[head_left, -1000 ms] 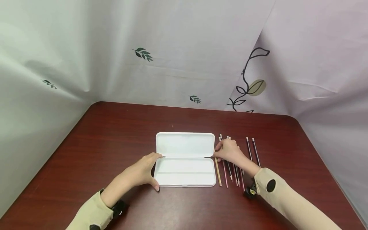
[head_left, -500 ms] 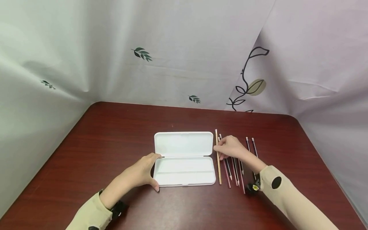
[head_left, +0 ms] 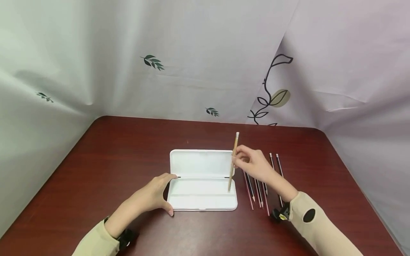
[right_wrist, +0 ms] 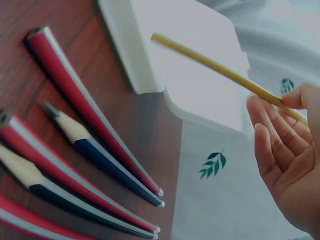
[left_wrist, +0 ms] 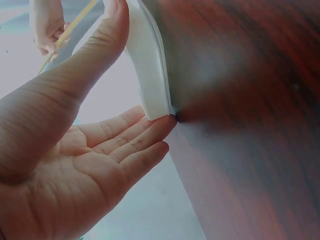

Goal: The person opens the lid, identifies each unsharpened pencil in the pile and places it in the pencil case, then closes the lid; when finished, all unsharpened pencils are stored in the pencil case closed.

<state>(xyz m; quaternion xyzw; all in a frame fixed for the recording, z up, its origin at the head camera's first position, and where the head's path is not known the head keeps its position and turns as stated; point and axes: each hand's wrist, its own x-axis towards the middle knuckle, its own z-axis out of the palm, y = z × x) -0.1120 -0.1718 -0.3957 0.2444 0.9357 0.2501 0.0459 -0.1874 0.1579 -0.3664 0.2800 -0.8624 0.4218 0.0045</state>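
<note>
A white pencil case [head_left: 198, 188] lies with its lid [head_left: 198, 163] raised back, its shallow inside facing up. At its left end is my left hand [head_left: 152, 193], thumb by the front corner and fingers near the hinge; in the left wrist view these fingers [left_wrist: 135, 142] look nearly straight and touch the case's edge. My right hand [head_left: 254, 165] pinches a yellow pencil [head_left: 231, 172] between thumb and fingers over the case's right end. The pencil is tilted, white eraser end up. In the right wrist view its lower end [right_wrist: 165, 39] shows no sharpened point and appears above the case.
Right of the case lie several striped pencils, among them a red one [right_wrist: 90, 95] and a sharpened dark blue one [right_wrist: 107, 157]. Two dark pencils [head_left: 279, 165] lie farther right, partly behind the right forearm. A white curtain [head_left: 192, 71] hangs behind the dark red table [head_left: 137, 142].
My right hand has lifted the yellow pencil off the table beside the case and carried it left, tilting it over the case's right end. My left hand stays at the case's left end.
</note>
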